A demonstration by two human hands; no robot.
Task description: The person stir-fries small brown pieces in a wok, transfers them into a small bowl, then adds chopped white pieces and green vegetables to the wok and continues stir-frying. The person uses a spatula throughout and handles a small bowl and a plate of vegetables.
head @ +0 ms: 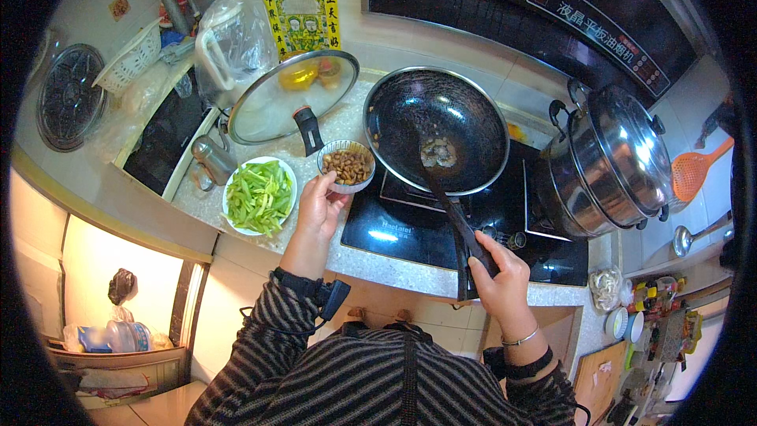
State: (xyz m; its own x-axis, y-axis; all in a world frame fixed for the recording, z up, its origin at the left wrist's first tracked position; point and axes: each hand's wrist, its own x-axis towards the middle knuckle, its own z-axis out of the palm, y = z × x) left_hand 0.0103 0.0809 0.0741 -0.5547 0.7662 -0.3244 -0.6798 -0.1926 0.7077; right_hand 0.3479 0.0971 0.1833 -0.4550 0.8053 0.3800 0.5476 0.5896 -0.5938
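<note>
My left hand (322, 201) grips the rim of a small striped bowl (346, 190) filled with brown chunks of food, just left of the wok. In my right hand (501, 275) is the handle of a dark spatula (452, 213), its blade down in the wok. The dark wok (408, 106) stands on the black gas cooktop (378, 234), with oily liquid and small bits at its bottom. Left of the bowl, a white plate (292, 194) of cut green vegetable (254, 195) rests on the counter. Behind these, a glass lid (260, 106) with a black handle leans tilted.
A tall steel steamer pot (597, 165) stands right of the wok. A metal jug (212, 158) is left of the plate, near a plastic-covered pitcher (219, 65). The range hood (461, 6) hangs behind. An orange slotted spoon (692, 174) and a ladle (683, 241) hang at right.
</note>
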